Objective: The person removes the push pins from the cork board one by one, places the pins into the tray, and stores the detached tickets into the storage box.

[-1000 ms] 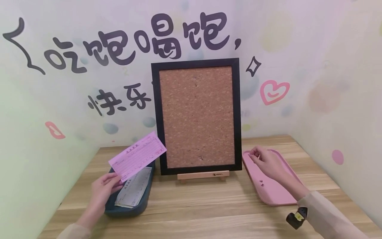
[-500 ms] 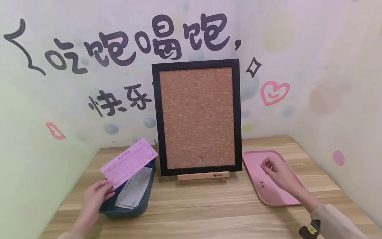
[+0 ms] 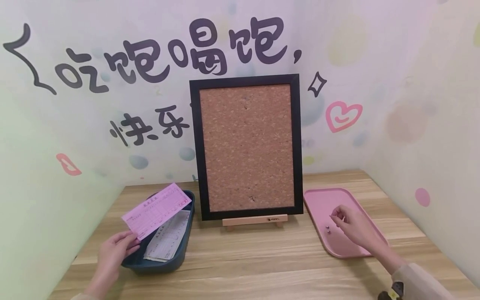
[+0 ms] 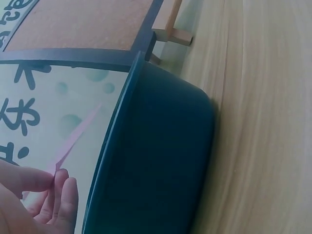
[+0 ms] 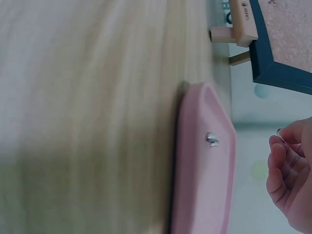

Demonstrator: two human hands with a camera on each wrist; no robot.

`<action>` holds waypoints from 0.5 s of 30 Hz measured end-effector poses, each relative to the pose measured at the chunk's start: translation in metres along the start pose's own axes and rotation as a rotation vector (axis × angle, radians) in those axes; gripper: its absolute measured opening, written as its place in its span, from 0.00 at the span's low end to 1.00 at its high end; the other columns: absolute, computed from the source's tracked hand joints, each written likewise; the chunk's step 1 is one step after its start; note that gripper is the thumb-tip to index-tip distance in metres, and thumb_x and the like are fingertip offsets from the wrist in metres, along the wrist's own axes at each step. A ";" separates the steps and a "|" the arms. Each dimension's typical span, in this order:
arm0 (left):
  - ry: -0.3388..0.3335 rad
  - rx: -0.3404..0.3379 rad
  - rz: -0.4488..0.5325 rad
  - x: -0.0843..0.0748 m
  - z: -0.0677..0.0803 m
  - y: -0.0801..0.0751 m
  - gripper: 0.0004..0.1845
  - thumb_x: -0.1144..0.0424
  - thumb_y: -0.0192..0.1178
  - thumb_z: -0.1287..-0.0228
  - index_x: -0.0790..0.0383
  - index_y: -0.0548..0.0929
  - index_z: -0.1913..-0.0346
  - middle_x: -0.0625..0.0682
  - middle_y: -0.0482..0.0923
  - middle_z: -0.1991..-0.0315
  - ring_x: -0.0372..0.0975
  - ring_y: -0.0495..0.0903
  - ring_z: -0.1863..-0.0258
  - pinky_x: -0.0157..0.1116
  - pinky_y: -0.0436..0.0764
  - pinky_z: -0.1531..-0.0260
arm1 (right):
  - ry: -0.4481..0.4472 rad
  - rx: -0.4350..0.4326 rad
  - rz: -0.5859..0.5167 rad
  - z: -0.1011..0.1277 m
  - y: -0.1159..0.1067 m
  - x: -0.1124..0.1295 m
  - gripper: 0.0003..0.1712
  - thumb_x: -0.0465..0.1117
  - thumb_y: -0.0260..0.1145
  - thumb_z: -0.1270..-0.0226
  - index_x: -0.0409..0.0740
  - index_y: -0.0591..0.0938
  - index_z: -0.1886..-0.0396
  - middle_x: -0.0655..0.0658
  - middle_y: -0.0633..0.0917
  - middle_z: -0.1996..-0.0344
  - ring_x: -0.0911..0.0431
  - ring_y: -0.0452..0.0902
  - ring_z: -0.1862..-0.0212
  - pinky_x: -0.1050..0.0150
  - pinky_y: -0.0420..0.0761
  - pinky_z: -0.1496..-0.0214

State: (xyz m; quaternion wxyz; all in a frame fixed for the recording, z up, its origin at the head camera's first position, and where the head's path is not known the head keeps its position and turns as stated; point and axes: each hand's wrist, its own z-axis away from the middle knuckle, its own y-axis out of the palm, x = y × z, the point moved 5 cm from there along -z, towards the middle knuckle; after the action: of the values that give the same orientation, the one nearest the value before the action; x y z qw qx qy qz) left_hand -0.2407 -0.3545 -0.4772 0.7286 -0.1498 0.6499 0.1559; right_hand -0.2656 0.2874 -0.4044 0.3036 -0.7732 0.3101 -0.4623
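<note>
My left hand (image 3: 114, 252) pinches a pink printed receipt slip (image 3: 157, 210) by its lower left corner, tilted above a dark blue bin (image 4: 156, 146). More slips, pale ones (image 3: 166, 237), lie inside that bin. Over the pink tray (image 3: 352, 250) my right hand (image 3: 352, 225) has thumb and fingertips pressed together. A tiny thumbtack appears to be pinched there, mostly hidden, with just a speck showing at the fingertips. Two small shiny metal tacks (image 5: 212, 139) lie on the tray. Between the hands stands a black-framed cork board (image 3: 247, 146) with nothing pinned on it.
A wooden easel (image 3: 255, 220) supports the board on the wood-grain table (image 3: 240, 266). Behind rises a wall (image 3: 157, 25) with painted lettering, and side walls flank the table. A black wrist device (image 3: 391, 291) shows below the right sleeve.
The left hand has drawn the pink slip down and left, away from the board. The right hand, fingertips still together, has moved from the tray's far end toward me and to the right.
</note>
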 end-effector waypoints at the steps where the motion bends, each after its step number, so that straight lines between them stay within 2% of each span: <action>1: -0.006 -0.005 -0.016 0.000 0.000 0.000 0.09 0.63 0.62 0.44 0.60 0.79 0.60 0.43 0.80 0.74 0.33 0.81 0.72 0.32 0.82 0.66 | 0.001 0.001 -0.002 0.001 0.001 -0.001 0.03 0.32 0.61 0.40 0.41 0.75 0.72 0.51 0.75 0.80 0.67 0.65 0.80 0.71 0.68 0.81; 6: 0.004 -0.023 -0.108 -0.001 -0.003 0.001 0.25 0.62 0.62 0.43 0.74 0.71 0.46 0.42 0.79 0.72 0.32 0.82 0.71 0.31 0.81 0.65 | 0.048 0.013 -0.005 0.007 0.005 -0.006 0.03 0.34 0.61 0.40 0.41 0.75 0.72 0.51 0.75 0.81 0.67 0.65 0.80 0.71 0.68 0.81; 11: 0.028 -0.030 -0.141 -0.001 -0.005 0.003 0.25 0.65 0.60 0.42 0.77 0.69 0.45 0.43 0.80 0.73 0.32 0.82 0.72 0.31 0.81 0.67 | 0.081 0.035 -0.005 0.012 0.010 -0.013 0.03 0.35 0.61 0.40 0.42 0.75 0.72 0.52 0.75 0.80 0.67 0.65 0.80 0.71 0.68 0.81; 15: 0.023 -0.039 -0.155 0.000 -0.004 0.003 0.24 0.67 0.59 0.42 0.78 0.69 0.46 0.44 0.81 0.74 0.32 0.82 0.73 0.31 0.82 0.68 | 0.080 0.038 -0.001 0.014 0.012 -0.015 0.03 0.34 0.61 0.41 0.42 0.75 0.72 0.51 0.76 0.80 0.67 0.66 0.80 0.71 0.69 0.81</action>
State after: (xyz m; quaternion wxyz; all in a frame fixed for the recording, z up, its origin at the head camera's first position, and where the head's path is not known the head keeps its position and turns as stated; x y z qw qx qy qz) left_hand -0.2457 -0.3537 -0.4775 0.7281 -0.2154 0.6415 0.1098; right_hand -0.2609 0.2945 -0.4269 0.3057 -0.7483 0.3128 -0.4987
